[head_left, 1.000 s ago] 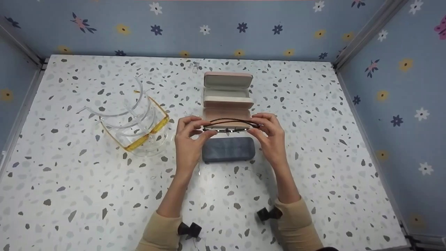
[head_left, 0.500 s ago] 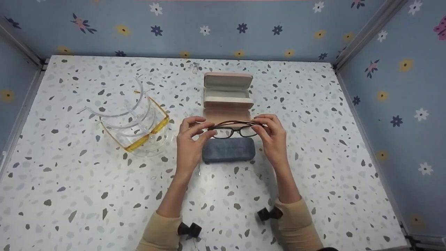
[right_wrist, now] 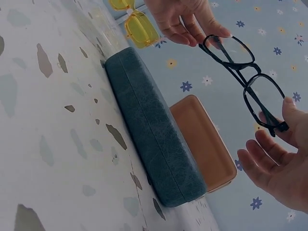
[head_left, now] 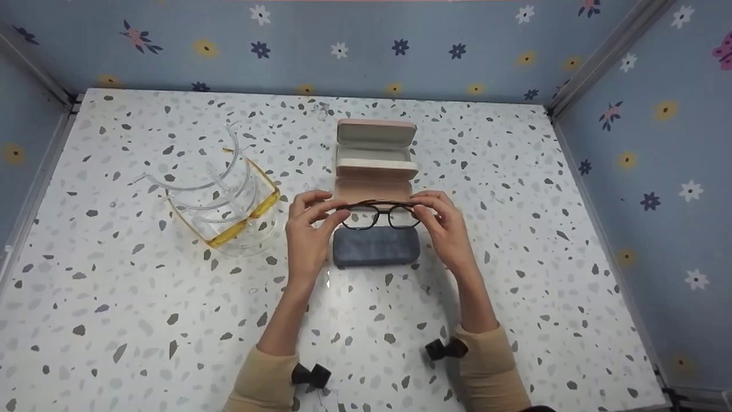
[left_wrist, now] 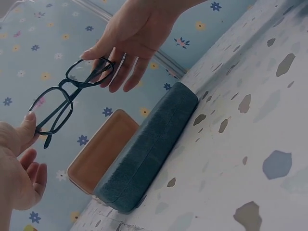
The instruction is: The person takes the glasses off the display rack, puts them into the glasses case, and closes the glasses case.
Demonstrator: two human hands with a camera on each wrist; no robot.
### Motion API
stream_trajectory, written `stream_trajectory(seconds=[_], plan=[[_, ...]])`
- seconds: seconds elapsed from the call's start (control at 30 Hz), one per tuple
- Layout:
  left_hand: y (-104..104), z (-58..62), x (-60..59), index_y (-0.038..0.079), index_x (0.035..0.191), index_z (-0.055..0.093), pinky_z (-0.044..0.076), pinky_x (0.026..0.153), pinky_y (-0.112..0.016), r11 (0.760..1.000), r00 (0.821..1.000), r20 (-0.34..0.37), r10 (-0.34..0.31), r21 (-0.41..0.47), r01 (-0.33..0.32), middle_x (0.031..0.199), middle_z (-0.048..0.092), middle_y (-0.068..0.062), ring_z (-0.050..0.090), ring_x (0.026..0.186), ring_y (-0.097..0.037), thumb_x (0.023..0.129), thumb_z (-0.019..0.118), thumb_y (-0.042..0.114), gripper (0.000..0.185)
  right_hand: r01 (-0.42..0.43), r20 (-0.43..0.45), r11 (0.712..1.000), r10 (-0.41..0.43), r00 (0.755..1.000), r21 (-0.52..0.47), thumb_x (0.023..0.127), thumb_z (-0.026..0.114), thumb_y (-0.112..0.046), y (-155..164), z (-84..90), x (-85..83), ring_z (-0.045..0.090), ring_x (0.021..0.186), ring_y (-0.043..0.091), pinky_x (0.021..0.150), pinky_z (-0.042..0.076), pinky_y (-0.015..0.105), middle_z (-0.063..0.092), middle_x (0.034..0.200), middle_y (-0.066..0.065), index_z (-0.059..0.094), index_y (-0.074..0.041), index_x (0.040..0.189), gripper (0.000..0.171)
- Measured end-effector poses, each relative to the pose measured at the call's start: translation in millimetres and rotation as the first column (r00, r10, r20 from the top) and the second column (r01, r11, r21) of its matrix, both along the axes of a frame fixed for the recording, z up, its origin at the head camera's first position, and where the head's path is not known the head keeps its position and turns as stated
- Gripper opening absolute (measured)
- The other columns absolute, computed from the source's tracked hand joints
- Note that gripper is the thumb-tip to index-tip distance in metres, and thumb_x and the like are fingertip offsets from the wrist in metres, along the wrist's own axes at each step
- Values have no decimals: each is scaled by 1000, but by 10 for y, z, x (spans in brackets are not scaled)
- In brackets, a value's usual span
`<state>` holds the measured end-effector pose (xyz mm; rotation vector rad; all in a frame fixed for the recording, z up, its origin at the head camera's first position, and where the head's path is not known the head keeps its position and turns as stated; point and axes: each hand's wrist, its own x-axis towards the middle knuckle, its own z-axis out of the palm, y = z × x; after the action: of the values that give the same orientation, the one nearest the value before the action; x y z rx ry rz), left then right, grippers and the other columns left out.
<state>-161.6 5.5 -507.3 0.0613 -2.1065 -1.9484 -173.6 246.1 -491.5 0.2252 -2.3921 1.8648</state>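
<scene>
Right of the yellow glasses, the left hand pinches one end of the black glasses, above the blue case, and the right hand pinches the other. The wrist views show space between glasses and case; the head view hides it.

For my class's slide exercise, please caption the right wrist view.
Left hand and right hand hold black-framed glasses above a closed teal case, with a pinkish-tan case behind.
</scene>
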Motion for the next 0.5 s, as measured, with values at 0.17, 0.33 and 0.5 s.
stream_trajectory(seconds=[0.17, 0.33, 0.5], plan=[[-22, 3, -12, 11, 100, 83, 51, 94, -27, 1000, 999, 41, -7, 14, 7, 123, 62, -4, 54, 117, -12, 85, 85, 21, 19, -78, 56, 997, 79, 995, -13, 105, 56, -8, 47, -16, -2, 61, 118, 13, 97, 58, 27, 59, 131, 19, 70, 6, 120, 24], [-25, 28, -116, 7, 102, 82, 50, 94, -31, 999, 996, 79, -34, -11, 35, 123, 62, -6, 54, 117, -15, 87, 83, 22, 22, -64, 67, 997, 61, 996, 39, 105, 57, -10, 78, 1, -48, 60, 112, 15, 91, 57, 23, 58, 125, 13, 72, 2, 119, 24], [-61, 13, -218, 3, 106, 81, 51, 93, -32, 997, 993, 112, -48, -52, 54, 124, 62, -8, 54, 117, -18, 88, 82, 20, 24, -30, 98, 995, 21, 995, 93, 105, 59, -13, 75, 15, -129, 58, 110, 17, 86, 55, 21, 54, 118, 7, 73, 1, 117, 24]])
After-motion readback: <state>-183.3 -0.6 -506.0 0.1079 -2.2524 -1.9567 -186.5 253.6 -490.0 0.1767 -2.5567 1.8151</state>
